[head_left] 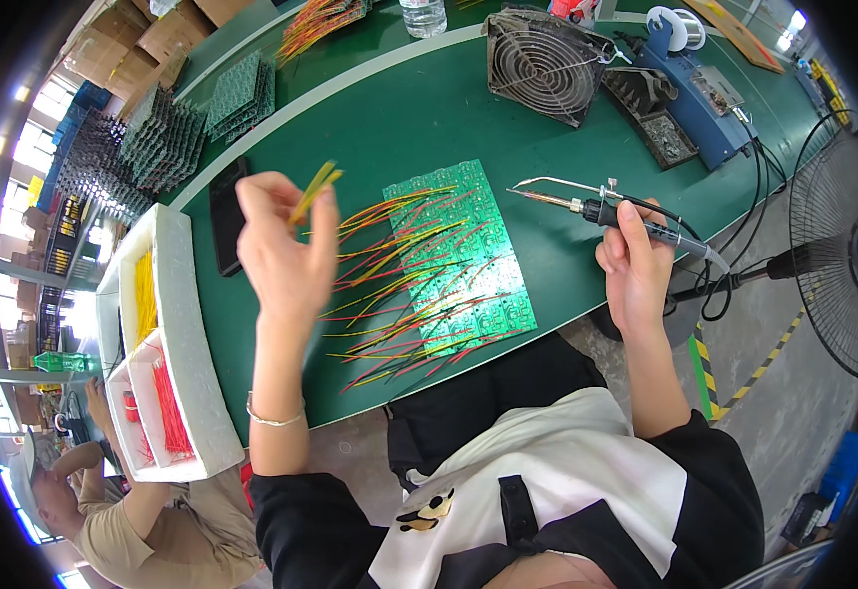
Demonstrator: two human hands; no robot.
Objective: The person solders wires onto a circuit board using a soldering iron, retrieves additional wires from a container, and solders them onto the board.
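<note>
My left hand is raised left of the circuit board panel, its fingers pinched on a small bunch of yellow wires. In my right hand is a soldering iron with a thin metal feed tube beside its tip; the tip points left, above the table and apart from the board. Between the hands the green circuit board panel lies flat. Red, yellow and black wires stick out from it toward the left, in several rows.
A white foam box of yellow and red wires stands left, near a dark phone-like slab. At the back are a square fan, a blue soldering unit and stacked boards. Another person sits left; a floor fan stands right.
</note>
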